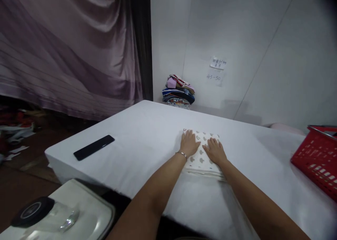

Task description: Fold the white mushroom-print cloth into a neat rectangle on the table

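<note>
A folded white cloth (201, 155) printed with small grey shapes lies on the white-covered table (152, 138). My left hand (189, 143) rests flat on its left part, fingers stretched toward the far edge, a bracelet on the wrist. On the cloth's right part lies my right hand (215, 151), palm down with the fingers spread. Neither hand grips the fabric. Several folded layers show along the near edge of the cloth.
A black phone-like slab (94, 147) lies at the table's left. A red plastic basket (317, 155) stands at the right edge. Beyond the table is a stack of folded clothes (179, 91) against the wall. A lidded glass jar (50, 212) sits on a pale surface at lower left.
</note>
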`<action>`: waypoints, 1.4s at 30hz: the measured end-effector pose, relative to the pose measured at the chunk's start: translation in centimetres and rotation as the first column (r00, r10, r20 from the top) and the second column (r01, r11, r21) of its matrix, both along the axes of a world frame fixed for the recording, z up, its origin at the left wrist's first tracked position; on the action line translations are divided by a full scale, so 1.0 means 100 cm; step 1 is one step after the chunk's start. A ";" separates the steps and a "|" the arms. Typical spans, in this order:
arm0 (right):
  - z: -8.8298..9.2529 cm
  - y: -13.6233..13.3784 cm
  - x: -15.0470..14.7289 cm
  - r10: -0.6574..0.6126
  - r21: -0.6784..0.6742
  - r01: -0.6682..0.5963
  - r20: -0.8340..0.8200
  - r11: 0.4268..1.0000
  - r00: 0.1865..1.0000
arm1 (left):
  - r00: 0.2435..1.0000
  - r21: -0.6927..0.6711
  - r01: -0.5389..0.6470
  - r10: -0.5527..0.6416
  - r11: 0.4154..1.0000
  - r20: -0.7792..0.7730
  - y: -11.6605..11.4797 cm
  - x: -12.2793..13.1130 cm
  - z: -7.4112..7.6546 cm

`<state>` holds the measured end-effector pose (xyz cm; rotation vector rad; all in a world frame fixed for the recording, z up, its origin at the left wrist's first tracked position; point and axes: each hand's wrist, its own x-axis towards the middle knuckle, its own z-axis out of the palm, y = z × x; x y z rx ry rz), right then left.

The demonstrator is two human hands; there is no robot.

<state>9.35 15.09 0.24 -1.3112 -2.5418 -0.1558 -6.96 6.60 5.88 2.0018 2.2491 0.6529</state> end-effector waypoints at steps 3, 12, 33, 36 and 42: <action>0.001 -0.002 0.001 0.014 -0.022 -0.015 -0.013 1.000 1.000 | 0.996 -0.117 -0.059 0.066 0.991 0.061 0.013 -0.008 -0.022; 0.033 0.027 -0.010 -0.032 -0.109 0.030 -0.017 0.994 0.999 | 0.998 -0.079 -0.051 0.055 0.996 0.044 0.012 -0.009 -0.032; 0.008 0.035 0.026 -0.164 -0.425 0.023 -0.299 0.905 0.940 | 0.909 -0.028 -0.224 0.219 0.974 0.356 -0.020 -0.026 -0.028; -0.002 0.004 0.054 -0.287 -0.504 0.026 -0.449 0.863 0.846 | 0.857 -0.115 -0.273 0.295 0.955 0.422 -0.046 -0.024 -0.030; -0.011 -0.046 0.075 -0.353 -0.489 0.016 -0.606 0.872 0.713 | 0.834 -0.267 -0.212 0.316 0.940 0.452 -0.050 -0.021 -0.017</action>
